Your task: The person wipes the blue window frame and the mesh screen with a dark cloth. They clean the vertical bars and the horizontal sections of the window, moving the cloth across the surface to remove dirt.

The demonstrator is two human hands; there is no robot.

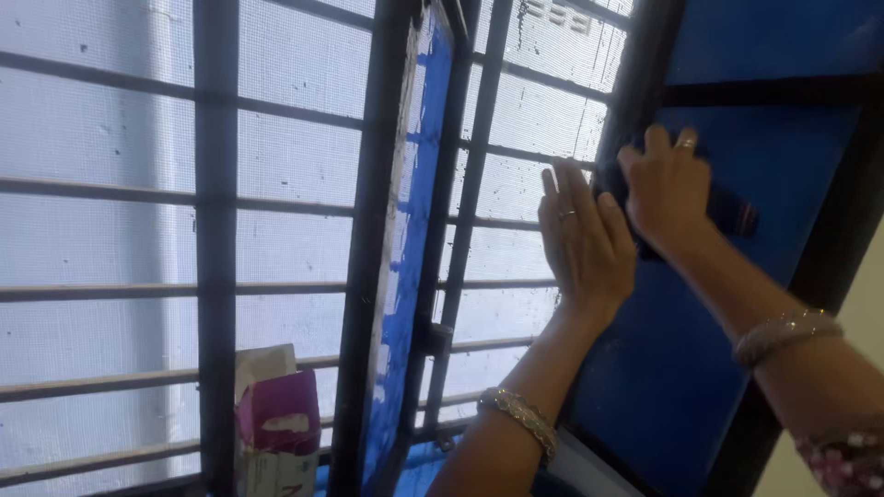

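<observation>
My left hand (582, 241) lies flat, fingers up and apart, against the edge of a blue window pane (681, 368) set in a dark frame. A ring shows on one finger and a bangle on that wrist. My right hand (668, 189) presses a dark cloth (732, 216) onto the same blue pane, just right of and slightly above the left hand. The cloth sticks out from under the palm toward the right. The right wrist wears a bangle too.
A second window leaf (410, 248) with blue film stands ajar at centre. Behind it run dark grille bars (216, 230) and a mesh screen. A pink and white carton (276, 428) stands on the sill at lower left.
</observation>
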